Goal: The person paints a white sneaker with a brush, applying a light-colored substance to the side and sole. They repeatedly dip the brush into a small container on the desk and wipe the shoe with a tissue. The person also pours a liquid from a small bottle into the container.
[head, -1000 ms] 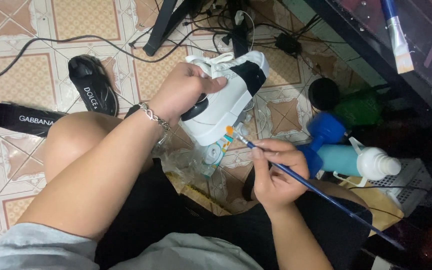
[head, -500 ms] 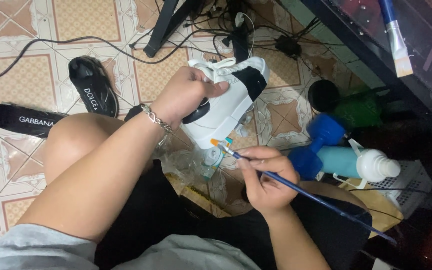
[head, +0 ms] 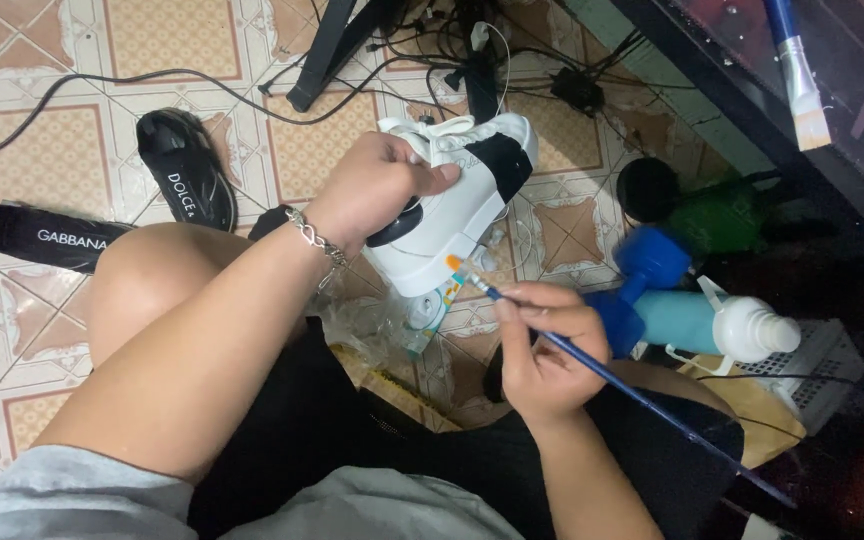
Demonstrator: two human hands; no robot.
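Brush (head: 592, 365) tip back at sneaker (head: 452, 215) sole after dipping away; painting resumes. Left hand (head: 377, 190) grips sneaker at 12 o'clock; right hand (head: 542, 350) pinches brush, 4 o'clock.

I am counting two hands, left (head: 377, 190) and right (head: 542, 345), one white sneaker (head: 452, 210), two paintbrushes, thin (head: 592, 365) and flat (head: 797, 75), two black shoes (head: 187, 180) (head: 47, 235), one blue dumbbell (head: 642, 285), and one white-capped bottle (head: 722, 325).
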